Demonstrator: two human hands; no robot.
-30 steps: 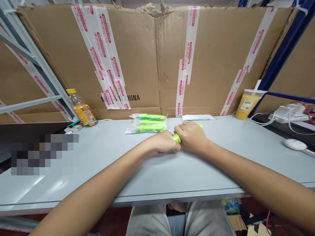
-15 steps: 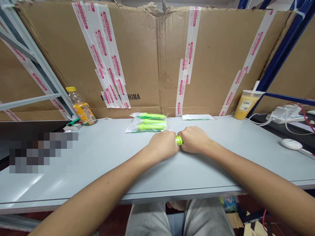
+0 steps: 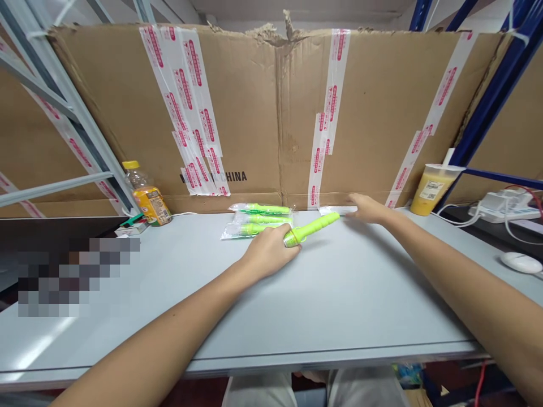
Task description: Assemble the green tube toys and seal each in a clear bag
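My left hand point(image 3: 271, 249) is closed around one end of a lime-green, stick-shaped tube point(image 3: 316, 227). The tube slants up to the right, and a clear band with print shows beside my fingers. At the back of the table, my right hand point(image 3: 368, 209) reaches to the right end of a flat white packet point(image 3: 333, 210). Its fingers are apart around that end; a firm grip does not show. Several similar green tubes in clear bags point(image 3: 258, 219) lie behind my left hand.
A tall cardboard sheet point(image 3: 254, 113) backs the grey table point(image 3: 331, 305). An orange drink bottle point(image 3: 150, 200) stands at the left. To the right are a lidded cup of yellow drink point(image 3: 430, 189), a white mouse point(image 3: 521, 262) and a power strip with cables point(image 3: 504, 203).
My right hand has let go of the green tube and moved back and right to the white packet. The left hand keeps the tube, now showing most of its length.
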